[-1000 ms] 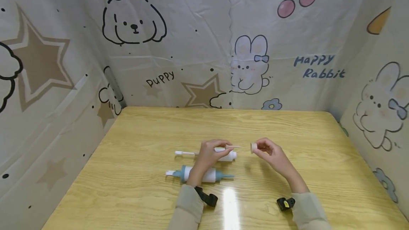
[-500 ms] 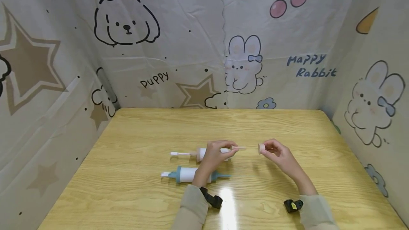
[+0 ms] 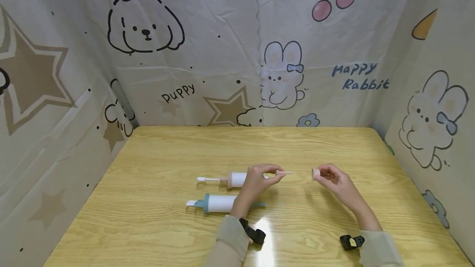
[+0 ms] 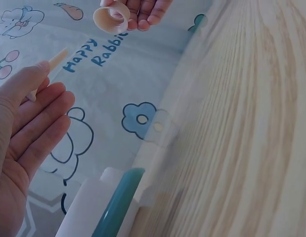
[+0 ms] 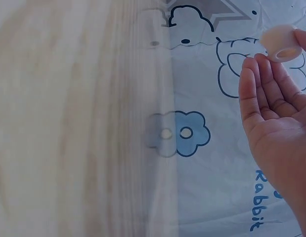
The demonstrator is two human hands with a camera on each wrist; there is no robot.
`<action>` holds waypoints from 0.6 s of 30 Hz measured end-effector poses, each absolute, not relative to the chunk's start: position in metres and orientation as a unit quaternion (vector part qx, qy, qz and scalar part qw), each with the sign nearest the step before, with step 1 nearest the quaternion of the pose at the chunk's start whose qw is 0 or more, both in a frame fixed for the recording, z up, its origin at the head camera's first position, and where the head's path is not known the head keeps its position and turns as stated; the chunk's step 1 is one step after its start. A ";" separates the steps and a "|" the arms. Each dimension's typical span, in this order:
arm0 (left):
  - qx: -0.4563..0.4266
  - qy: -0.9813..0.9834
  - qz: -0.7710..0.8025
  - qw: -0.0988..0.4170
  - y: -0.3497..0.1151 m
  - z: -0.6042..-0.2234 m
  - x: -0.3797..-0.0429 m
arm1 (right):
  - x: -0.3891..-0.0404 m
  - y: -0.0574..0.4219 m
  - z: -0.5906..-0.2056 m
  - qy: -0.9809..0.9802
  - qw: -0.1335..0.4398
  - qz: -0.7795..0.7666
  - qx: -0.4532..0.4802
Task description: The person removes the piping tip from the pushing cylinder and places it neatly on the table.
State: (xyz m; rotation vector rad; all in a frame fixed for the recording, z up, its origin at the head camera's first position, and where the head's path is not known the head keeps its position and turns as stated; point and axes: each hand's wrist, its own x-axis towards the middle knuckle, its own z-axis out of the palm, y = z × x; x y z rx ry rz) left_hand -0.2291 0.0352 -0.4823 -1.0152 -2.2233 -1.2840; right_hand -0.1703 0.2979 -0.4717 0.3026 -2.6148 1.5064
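Note:
My left hand pinches a small pale beige pointed nozzle between thumb and forefinger, its narrow end aimed right. In the left wrist view the nozzle sticks out past the thumb, and the other fingers lie extended. Across a small gap, my right hand pinches a short beige ring-shaped cap. A round opening shows through the cap in the right wrist view. Behind my left hand lies a white syringe-like tube with a beige collar, its right end hidden.
Nearer to me, a second white tube with teal ends lies on the wooden table, partly covered by my left wrist. Its teal spout shows in the left wrist view. A printed curtain stands around the table's back and sides.
Both hands have shifted to the right, the left with the nozzle and the right with the ring-shaped cap. The tubes stay on the table; the head view has turned slightly.

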 end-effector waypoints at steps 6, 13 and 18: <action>-0.359 -0.793 -0.456 0.186 0.040 -0.483 -0.228 | -0.169 0.300 -0.472 -0.864 0.056 0.491 0.097; -0.358 -0.792 -0.460 0.179 0.041 -0.482 -0.228 | -0.173 0.296 -0.469 -0.876 0.038 0.474 0.084; -0.368 -0.788 -0.458 0.183 0.043 -0.483 -0.228 | -0.181 0.298 -0.473 -0.887 0.027 0.455 0.081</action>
